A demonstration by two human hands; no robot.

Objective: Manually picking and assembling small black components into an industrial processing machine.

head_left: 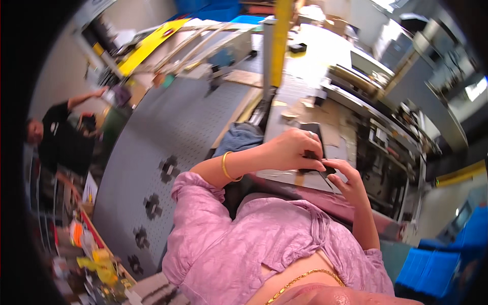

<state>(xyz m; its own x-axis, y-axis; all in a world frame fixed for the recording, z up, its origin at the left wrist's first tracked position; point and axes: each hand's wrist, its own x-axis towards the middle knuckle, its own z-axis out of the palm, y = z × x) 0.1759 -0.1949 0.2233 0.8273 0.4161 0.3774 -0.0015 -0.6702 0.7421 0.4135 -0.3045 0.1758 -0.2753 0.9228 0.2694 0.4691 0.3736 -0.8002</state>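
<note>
My left hand (295, 150), with a gold bangle at its wrist, is closed in a pinch over a small dark piece at the near edge of the worktable. Close beside it, my right hand (348, 179) has its thumb and fingertips bent in at the same piece. A thin dark strip (326, 180) sticks out below the fingertips, toward me. Just beyond my left fingers a black flat piece (311, 128) shows; whether it joins the strip cannot be made out. My fingers cover most of what they hold.
A grey perforated table (132, 147) on my left carries several black cross-shaped pieces (152, 206). A yellow post (280, 43) rises ahead, with blue cloth (239, 138) near its foot. Machine rails (356, 94) stand at right. Another person (66, 133) is at far left. Blue bins (427, 272) sit lower right.
</note>
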